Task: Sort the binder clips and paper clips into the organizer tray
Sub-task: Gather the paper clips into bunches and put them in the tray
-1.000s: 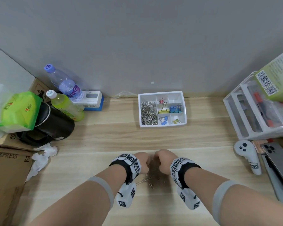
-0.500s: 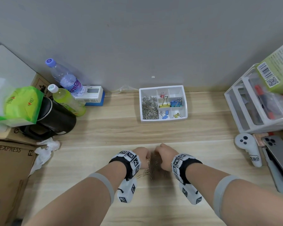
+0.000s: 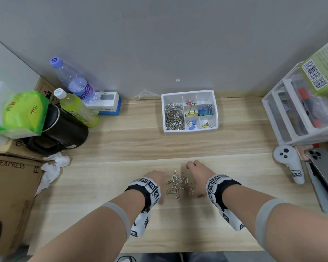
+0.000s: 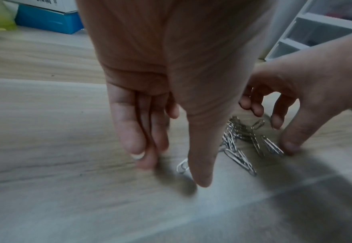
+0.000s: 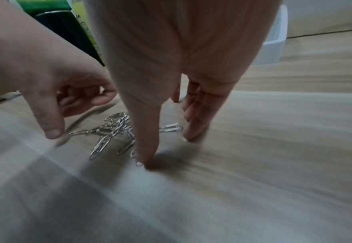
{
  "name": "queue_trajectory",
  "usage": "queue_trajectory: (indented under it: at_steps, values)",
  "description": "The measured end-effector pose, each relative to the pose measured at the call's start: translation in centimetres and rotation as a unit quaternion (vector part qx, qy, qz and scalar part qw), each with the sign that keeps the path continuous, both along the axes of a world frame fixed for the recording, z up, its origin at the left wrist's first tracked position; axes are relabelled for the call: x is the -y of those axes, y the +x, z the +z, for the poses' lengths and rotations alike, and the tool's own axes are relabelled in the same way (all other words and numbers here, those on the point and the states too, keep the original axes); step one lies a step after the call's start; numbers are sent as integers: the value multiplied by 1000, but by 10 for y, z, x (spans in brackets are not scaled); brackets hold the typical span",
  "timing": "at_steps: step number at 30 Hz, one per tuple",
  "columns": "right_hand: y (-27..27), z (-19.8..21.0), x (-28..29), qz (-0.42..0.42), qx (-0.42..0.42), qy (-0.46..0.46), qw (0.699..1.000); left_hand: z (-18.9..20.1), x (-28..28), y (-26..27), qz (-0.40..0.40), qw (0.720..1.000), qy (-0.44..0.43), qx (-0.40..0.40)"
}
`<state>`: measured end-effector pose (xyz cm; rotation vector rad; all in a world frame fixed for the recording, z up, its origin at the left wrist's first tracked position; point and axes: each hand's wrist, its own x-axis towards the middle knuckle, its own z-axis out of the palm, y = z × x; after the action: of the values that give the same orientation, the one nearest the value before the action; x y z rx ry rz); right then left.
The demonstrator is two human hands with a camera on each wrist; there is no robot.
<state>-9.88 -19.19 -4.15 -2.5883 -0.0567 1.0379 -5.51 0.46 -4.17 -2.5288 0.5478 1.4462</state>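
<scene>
- Six-odd compartments divide the white tray, far on the desk: its long left bin holds paper clips; the right bins hold binder clips, red, yellow and blue.
- A loose pile lies near, between the hands.
- Left hand: fingers straight, tips down at the desk, holding nothing.
- Right hand: fingers spread and relaxed around the pile, thumb on the desk, gripping nothing.

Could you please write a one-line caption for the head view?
Both hands flank a paper clip pile on the desk, organizer tray beyond.
</scene>
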Motion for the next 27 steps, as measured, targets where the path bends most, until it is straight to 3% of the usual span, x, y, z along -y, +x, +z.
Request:
queue_trajectory:
  at_steps: [5, 11, 17, 27]
  values:
    - [-3, -5, -11, -17, 15, 76, 997, 7, 10, -13, -6, 999, -36, -11]
    - [-4, -11, -21, -83, 47, 133, 986, 6, 16, -7, 87, 984, -145, 55]
    - [-4, -2, -7, -58, 50, 79, 994, 12, 10, -6, 112, 983, -128, 66]
    - [-7, -17, -38, -54, 73, 109, 990, 10, 37, -11, 74, 982, -151, 80]
